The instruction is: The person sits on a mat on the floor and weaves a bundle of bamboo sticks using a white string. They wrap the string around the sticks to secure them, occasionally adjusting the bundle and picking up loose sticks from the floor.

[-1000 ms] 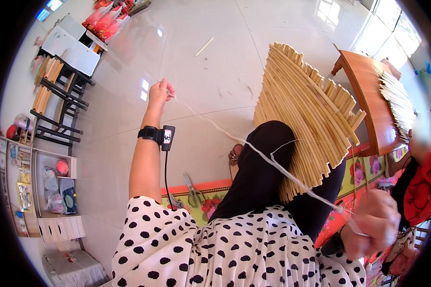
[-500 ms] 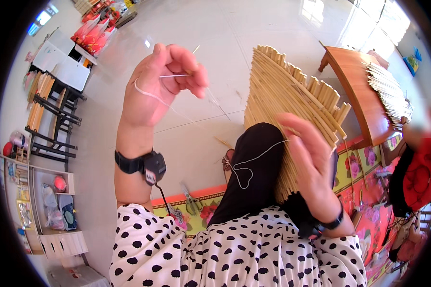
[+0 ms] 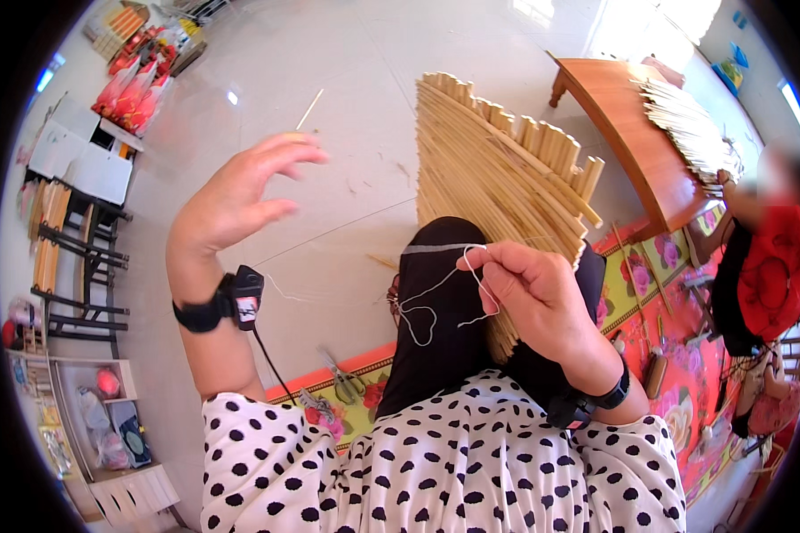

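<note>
My right hand pinches a thin white thread between thumb and fingertips above my right thigh. A small loop of it hangs at the fingers, and slack curls lie over the dark trouser leg. A blurred pale streak runs left from the pinch. My left hand is raised over the floor at the left, fingers apart, holding nothing I can see. A faint strand of thread hangs below its wrist. Beside my right hand, a fan-shaped panel of straw-coloured sticks rests against my legs, its stepped ends facing away.
Scissors lie on a flowered mat by my legs. A thin stick lies on the floor beyond my left hand. At the right, a person in red sits by a wooden table bearing more sticks. Shelves stand left.
The thread has come off my left hand, which has moved left with its fingers spreading. My right hand has closed into a pinch on the thread. The view has shifted slightly right.
</note>
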Demonstrator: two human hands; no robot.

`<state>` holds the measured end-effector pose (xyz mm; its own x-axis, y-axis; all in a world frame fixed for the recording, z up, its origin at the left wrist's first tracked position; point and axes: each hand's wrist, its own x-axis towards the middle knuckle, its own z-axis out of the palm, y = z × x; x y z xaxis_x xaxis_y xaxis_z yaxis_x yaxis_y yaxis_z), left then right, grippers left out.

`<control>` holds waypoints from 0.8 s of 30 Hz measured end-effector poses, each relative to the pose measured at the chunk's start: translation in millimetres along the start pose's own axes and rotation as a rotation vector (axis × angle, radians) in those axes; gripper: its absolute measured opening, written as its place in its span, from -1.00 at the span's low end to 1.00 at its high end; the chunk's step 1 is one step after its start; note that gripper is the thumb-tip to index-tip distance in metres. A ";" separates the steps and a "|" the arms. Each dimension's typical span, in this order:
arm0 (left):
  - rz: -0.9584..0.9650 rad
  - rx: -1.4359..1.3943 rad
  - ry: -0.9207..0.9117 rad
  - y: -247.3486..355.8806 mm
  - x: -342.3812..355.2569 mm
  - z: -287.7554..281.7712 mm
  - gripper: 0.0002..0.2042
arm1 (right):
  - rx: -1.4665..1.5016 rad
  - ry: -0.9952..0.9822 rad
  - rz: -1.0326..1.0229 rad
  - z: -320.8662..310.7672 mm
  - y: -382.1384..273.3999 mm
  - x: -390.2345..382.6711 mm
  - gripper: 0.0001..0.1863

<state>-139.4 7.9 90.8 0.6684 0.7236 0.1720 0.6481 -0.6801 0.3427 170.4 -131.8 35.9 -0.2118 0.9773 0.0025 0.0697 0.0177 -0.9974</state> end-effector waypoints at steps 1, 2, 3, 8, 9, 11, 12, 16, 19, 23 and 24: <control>-0.087 0.423 0.069 -10.0 -6.6 5.3 -0.57 | -0.080 0.039 0.017 -0.2 -5.0 -3.1 -0.79; -0.055 0.389 0.159 2.7 1.1 11.3 -0.57 | -0.135 0.067 -0.009 -3.2 -1.7 -7.1 -0.79; -0.025 0.352 0.249 24.5 9.9 16.5 -0.58 | -0.191 0.095 -0.033 -5.8 2.4 -11.1 -0.80; 0.538 -0.072 0.217 130.5 1.7 70.1 -0.73 | -0.311 0.031 -0.002 5.9 -2.3 -17.8 -0.82; 0.579 -0.062 0.285 142.4 1.2 85.8 -0.77 | -0.412 0.022 -0.115 3.5 1.7 -20.8 -0.82; 0.615 -0.095 0.415 154.3 3.3 113.1 -0.82 | -0.418 0.019 -0.100 0.6 1.7 -25.4 -0.85; 0.609 -0.109 0.419 154.6 3.0 119.0 -0.82 | -0.412 0.010 -0.073 -1.1 -1.6 -26.8 -0.87; 0.613 -0.139 0.370 153.1 -2.2 134.1 -0.83 | -0.432 -0.062 0.052 -8.5 -0.2 -41.1 -0.77; 0.608 -0.144 0.302 153.5 -5.1 143.9 -0.83 | -0.468 -0.072 0.045 -10.5 3.6 -46.6 -0.57; 0.585 -0.235 0.310 150.4 -1.4 150.8 -0.82 | -0.490 -0.031 0.163 -7.5 -1.7 -51.4 -0.44; 0.583 -0.251 0.307 149.7 -1.5 152.4 -0.83 | -0.507 -0.031 0.151 -7.6 -1.5 -51.8 -0.43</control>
<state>12.3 -112.9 1.1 0.7243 0.2749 0.6323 0.0870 -0.9462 0.3117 188.7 -180.9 37.8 -0.1911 0.9703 -0.1483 0.5628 -0.0155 -0.8265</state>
